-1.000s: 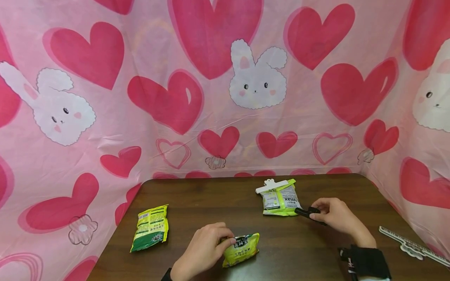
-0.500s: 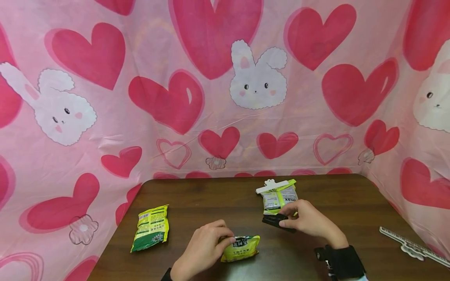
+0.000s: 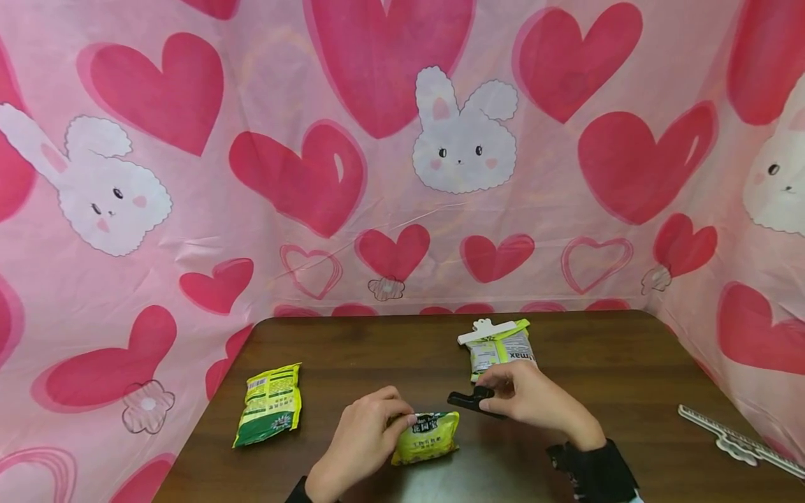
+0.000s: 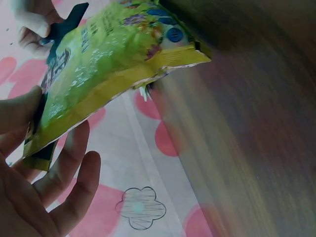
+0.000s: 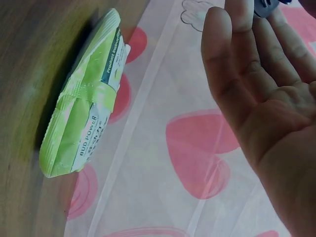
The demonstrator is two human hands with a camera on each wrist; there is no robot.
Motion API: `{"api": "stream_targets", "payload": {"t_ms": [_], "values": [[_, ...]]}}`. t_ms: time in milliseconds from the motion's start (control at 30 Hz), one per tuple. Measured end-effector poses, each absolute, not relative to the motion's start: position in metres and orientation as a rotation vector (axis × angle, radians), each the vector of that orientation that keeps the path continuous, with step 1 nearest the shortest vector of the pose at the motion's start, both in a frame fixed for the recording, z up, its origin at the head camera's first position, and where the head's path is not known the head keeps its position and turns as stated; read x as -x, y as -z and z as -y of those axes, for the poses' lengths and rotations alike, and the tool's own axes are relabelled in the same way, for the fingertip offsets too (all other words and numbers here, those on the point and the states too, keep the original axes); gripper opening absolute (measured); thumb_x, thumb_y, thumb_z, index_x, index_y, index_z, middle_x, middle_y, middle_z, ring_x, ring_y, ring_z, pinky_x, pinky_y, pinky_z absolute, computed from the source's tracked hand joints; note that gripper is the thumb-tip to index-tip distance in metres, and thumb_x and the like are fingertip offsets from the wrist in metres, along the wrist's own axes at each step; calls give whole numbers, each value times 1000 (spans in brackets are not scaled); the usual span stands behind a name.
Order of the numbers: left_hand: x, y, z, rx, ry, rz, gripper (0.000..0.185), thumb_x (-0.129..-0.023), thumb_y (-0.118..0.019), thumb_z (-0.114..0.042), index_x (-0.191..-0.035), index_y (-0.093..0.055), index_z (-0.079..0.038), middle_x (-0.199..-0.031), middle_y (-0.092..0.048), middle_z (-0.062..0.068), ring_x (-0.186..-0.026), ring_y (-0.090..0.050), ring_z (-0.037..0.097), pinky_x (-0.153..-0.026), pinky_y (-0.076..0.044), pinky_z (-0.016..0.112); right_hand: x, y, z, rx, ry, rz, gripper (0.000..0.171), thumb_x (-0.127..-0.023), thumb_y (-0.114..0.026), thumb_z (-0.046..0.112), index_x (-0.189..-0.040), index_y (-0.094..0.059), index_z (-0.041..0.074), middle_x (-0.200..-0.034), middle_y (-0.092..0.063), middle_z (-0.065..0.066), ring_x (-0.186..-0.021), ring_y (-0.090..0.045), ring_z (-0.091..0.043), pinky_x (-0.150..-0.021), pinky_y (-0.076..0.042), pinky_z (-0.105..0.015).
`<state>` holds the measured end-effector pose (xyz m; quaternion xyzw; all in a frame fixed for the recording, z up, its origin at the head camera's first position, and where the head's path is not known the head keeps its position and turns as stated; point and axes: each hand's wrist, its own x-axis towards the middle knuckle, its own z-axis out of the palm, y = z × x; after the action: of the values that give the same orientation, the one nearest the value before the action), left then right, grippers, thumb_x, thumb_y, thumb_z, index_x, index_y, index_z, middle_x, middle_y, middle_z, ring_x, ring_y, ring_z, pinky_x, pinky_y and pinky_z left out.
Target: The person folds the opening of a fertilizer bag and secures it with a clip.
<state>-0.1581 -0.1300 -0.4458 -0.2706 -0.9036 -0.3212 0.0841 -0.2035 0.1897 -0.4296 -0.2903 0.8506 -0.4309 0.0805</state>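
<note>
My left hand [image 3: 365,443] pinches the top left corner of a small yellow-green packet [image 3: 430,441], which stands tilted up at the table's front. Seen from the left wrist, the thumb and fingers grip one end of this packet [image 4: 106,64], and its flowery print shows. Between thumb and fingers, my right hand [image 3: 537,404] holds a black sealing clip [image 3: 468,401], close to the packet's upper right corner. In the right wrist view most of the clip is cut off behind the fingers of that hand [image 5: 269,89].
A grey and green packet [image 3: 503,351] with a white clip [image 3: 486,332] across its top lies behind my right hand. At the left lies a yellow and green packet [image 3: 269,405]. Another white clip [image 3: 742,440] rests at the right of the brown table [image 3: 365,349].
My right hand has carried the black clip leftward, from beside the grey packet to near the yellow-green one. My left hand keeps its hold, with the packet shifted slightly up and left.
</note>
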Motion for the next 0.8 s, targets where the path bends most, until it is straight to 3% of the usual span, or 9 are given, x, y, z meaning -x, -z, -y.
{"api": "stream_targets", "payload": {"t_ms": [333, 800], "values": [[156, 445, 127, 793, 1014, 2700, 8, -99, -77, -21, -93, -80, -25, -89, -61, -20, -75, -56, -3, -63, -46, 25, 199, 427, -180, 964, 1295, -2515, 16, -92, -84, 22, -104, -75, 17, -92, -71, 8, -78, -65, -11, -72, -54, -32], [156, 445, 127, 805, 1020, 2708, 7, -99, -77, -24, -93, -80, -26, -89, -60, -20, -74, -55, -3, -62, -45, 25, 195, 425, -177, 934, 1327, -2517, 14, -91, -85, 19, -104, -80, 15, -88, -73, 10, -77, -66, -11, -66, -53, -29]]}}
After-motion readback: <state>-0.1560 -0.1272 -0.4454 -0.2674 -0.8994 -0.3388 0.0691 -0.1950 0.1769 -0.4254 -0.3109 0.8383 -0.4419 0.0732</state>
